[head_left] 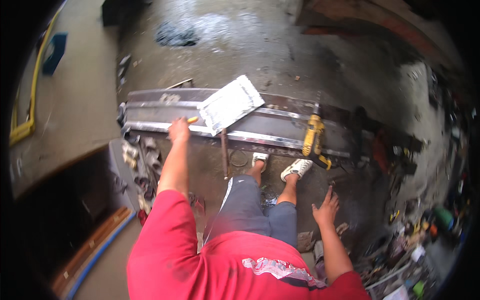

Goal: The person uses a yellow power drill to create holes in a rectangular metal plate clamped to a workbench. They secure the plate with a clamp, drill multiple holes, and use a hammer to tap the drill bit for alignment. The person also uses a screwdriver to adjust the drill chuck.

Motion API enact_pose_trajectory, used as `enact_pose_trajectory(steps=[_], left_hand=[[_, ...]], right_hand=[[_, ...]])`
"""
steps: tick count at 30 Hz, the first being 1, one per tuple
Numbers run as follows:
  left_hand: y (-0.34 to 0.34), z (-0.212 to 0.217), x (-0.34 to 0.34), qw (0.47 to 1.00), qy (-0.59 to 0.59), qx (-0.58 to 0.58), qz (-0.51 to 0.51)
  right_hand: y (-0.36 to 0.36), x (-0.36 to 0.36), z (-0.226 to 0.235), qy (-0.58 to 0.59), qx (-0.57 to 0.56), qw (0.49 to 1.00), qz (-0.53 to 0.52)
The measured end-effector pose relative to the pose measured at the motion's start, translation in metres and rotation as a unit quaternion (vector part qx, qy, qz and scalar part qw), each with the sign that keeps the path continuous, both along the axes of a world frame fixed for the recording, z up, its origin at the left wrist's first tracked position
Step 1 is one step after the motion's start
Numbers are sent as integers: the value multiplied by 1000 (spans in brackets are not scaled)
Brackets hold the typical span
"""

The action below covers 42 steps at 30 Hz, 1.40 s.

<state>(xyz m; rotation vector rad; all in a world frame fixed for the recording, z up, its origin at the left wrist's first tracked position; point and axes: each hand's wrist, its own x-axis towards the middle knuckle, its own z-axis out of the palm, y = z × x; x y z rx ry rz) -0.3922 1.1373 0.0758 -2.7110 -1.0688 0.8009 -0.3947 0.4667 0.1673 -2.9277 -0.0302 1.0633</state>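
My left hand (179, 130) is closed over the left part of a long dark bench (280, 127) with two pale metal strips along it. A short yellow stick-like thing (192, 120) pokes out of its fingers; its exact kind is too small to make out. Just right of that hand, a white rectangular sheet or panel (231, 104) lies aslant on the bench. A brown rod (224, 155) extends from under it toward me. My right hand (326, 207) hangs in the air, fingers apart and holding nothing. Beyond it, a yellow and black power drill (313, 134) rests on the bench.
Shoes (146, 160) and other items line the left side beside a grey panel (122, 172). Mixed clutter (420, 235) covers the floor at right. A dark rag-like heap (176, 35) lies on the far floor. A yellow frame (31, 120) stands at far left.
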Motion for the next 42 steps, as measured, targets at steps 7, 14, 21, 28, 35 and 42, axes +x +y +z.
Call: enact_pose_trajectory(steps=[7, 14, 21, 28, 35, 42], left_hand=[[-32, -15, -27, 993, -1, -121, -6], [-46, 69, -45, 982, 22, -125, -139], [-128, 118, 2, 893, 159, -238, -346], [-384, 179, 20, 844, 299, -194, -401], [-583, 186, -16, 665, 257, -329, -620], [-727, 210, -11, 815, 271, -373, -350]], right_hand=[[-58, -70, 87, 81, -49, 992, -85], [-83, -199, 115, 155, 46, 942, -293], [-146, -329, 110, 147, 146, 893, -400], [-215, -502, 64, 68, 169, 807, -562], [-338, -617, 67, 48, 81, 765, -637], [-409, -609, 90, -17, 130, 682, -719]])
